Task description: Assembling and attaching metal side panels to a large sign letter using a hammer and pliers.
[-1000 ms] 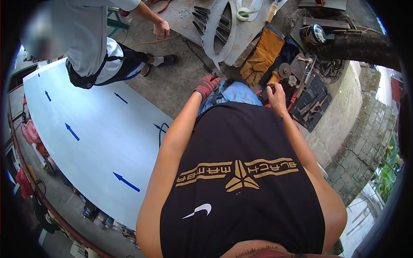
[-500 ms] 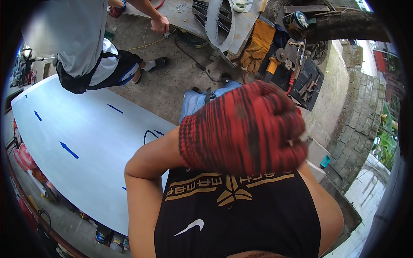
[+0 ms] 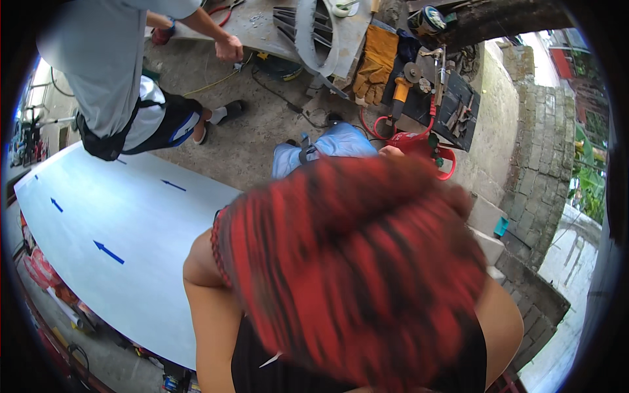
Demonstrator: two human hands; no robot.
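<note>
My left hand (image 3: 360, 268), in a red and black knitted glove (image 3: 314, 242), is raised in front of my chest, close to the camera. It is smeared by motion, and its fingers cannot be made out. No object shows in it. Behind the glove, a small bit of bare skin that looks like my right hand (image 3: 391, 150) shows above my lap, beside my light blue trousers (image 3: 341, 141). The rest of that hand is hidden by the glove. Just past it sits a red container (image 3: 413, 142) with a curved red handle.
A white panel with blue arrows (image 3: 131, 229) lies at my left. Another person (image 3: 108, 72) stands beyond it, one hand near a metal-topped table (image 3: 255, 23). Tan leather gloves (image 3: 375, 65), an angle grinder (image 3: 401, 92) and a black board with metal scraps (image 3: 449, 114) lie ahead right.
My gloved left hand has come closer to the camera and lower, covering most of my shirt. The view has shifted slightly, and the red container and a bit of bare hand now show.
</note>
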